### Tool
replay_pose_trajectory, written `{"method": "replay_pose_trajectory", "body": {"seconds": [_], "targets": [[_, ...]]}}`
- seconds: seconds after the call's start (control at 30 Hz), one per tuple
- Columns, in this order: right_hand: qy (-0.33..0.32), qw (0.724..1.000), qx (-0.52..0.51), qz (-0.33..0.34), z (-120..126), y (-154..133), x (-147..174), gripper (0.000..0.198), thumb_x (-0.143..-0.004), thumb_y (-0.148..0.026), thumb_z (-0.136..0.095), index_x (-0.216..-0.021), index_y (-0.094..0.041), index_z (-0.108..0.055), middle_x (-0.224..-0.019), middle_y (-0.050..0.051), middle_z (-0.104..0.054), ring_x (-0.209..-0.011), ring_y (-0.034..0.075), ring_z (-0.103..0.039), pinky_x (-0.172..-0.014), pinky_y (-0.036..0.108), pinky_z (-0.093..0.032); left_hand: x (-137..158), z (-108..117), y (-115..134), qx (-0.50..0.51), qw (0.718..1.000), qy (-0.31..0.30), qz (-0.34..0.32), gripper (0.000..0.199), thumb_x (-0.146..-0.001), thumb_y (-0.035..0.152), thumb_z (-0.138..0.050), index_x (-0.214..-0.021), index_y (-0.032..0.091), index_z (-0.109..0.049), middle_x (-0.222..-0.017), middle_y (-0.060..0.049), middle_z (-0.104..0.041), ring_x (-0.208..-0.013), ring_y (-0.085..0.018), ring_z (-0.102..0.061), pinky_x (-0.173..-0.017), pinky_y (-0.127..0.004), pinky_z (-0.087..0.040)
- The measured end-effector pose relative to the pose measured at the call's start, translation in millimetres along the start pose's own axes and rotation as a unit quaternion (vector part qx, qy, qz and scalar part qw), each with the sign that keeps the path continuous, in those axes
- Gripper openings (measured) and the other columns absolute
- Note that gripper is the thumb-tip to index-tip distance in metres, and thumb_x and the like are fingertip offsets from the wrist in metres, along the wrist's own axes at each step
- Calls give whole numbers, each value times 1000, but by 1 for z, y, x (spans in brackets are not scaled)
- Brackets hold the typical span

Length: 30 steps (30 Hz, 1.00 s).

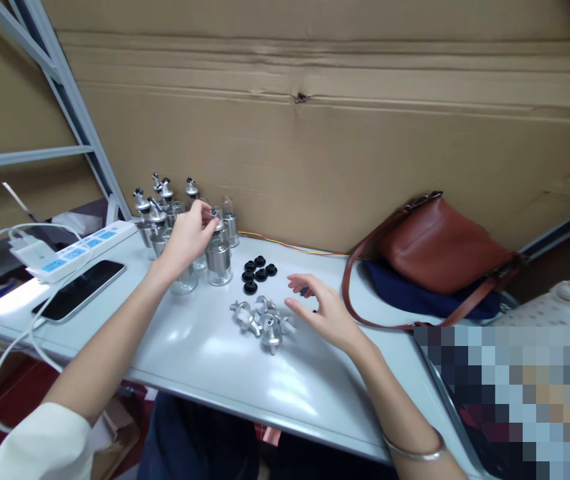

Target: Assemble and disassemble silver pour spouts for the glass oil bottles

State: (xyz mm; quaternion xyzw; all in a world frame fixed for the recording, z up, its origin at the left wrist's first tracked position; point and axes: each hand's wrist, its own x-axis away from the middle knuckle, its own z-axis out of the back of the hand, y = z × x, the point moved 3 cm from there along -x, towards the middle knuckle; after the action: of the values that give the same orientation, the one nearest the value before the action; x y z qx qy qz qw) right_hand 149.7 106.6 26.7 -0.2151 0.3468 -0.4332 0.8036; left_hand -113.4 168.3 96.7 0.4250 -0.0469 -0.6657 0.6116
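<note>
My left hand (192,232) is closed round the pour spout at the top of a glass oil bottle (219,257) with a steel band, which stands upright on the table. Several similar bottles are grouped to its left and behind, many topped with silver-and-black pour spouts (157,212). My right hand (325,312) hovers with fingers apart and slightly curled; I make out nothing held in it. Left of it lies a pile of loose silver pour spouts (271,327). Behind that pile sit several black rubber stoppers (261,274).
A white power strip (85,250) with a cable and a black phone (82,290) lie at the left. On the right rests a brown bag (439,247) on dark blue cloth, its strap looping onto the table. Cardboard (315,167) stands behind. The lower right is pixelated.
</note>
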Motion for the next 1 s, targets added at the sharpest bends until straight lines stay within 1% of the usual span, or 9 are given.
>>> {"method": "replay_pose_trajectory", "body": {"seconds": [0.2,0.33,0.47,0.53,0.6,0.73,0.83,0.9,1.0], "targets": [[38,999,-10,-7,11,1,2,34,-86,-42,-57,-113,-22,-56,-102,10,-66,-91,23,-62,-76,38,-52,32,19,-1,47,998,16,30,16,-80,26,-61,-91,19,-52,-86,-5,-68,-84,-21,-66,-80,-36,-52],[87,995,-40,8,20,6,0,33,-86,-41,-57,-111,-21,-56,-96,7,-66,-88,21,-63,-81,38,-51,70,37,-2,108,992,38,49,25,-76,36,-66,-92,21,-54,-85,-3,-66,-81,-21,-64,-74,-35,-52],[114,987,-108,-17,22,8,1,32,-86,-41,-56,-108,-19,-56,-93,7,-66,-89,20,-63,-79,36,-51,111,40,3,181,978,79,70,33,-73,43,-68,-94,22,-55,-85,-1,-61,-78,-19,-61,-73,-34,-51],[119,986,-118,-24,23,1,6,28,-86,-41,-56,-104,-19,-57,-94,7,-67,-89,20,-64,-81,37,-50,128,34,10,231,964,108,79,34,-72,43,-68,-94,21,-54,-88,-2,-60,-82,-19,-61,-77,-33,-52],[111,988,-105,-21,23,-13,15,24,-86,-40,-56,-98,-19,-60,-96,7,-68,-90,20,-64,-84,37,-49,142,24,20,294,945,103,97,34,-75,46,-65,-93,21,-52,-86,-2,-60,-82,-18,-62,-75,-32,-52],[95,993,-71,-14,25,-52,36,20,-90,-38,-54,-94,-21,-63,-102,7,-68,-97,22,-62,-87,38,-48,160,-1,44,421,901,11,109,34,-83,51,-58,-93,21,-48,-80,-1,-61,-74,-17,-65,-69,-29,-53],[83,994,-67,11,23,-77,52,20,-92,-37,-52,-102,-22,-62,-109,7,-66,-107,22,-59,-94,38,-46,170,-19,60,475,875,-38,88,39,-84,55,-56,-103,22,-46,-90,-3,-62,-72,-16,-65,-67,-29,-54],[76,994,-72,22,20,-86,60,22,-93,-36,-52,-109,-24,-60,-114,7,-64,-112,22,-58,-96,37,-45,177,-31,67,492,866,-52,71,43,-85,55,-54,-110,22,-44,-103,-6,-60,-81,-17,-65,-70,-31,-54],[92,992,-81,25,17,-90,70,24,-93,-34,-53,-115,-26,-58,-119,5,-63,-114,20,-57,-96,33,-46,185,-44,78,477,877,-52,23,42,-88,51,-53,-118,23,-44,-111,-7,-58,-98,-20,-61,-84,-33,-50]]}}
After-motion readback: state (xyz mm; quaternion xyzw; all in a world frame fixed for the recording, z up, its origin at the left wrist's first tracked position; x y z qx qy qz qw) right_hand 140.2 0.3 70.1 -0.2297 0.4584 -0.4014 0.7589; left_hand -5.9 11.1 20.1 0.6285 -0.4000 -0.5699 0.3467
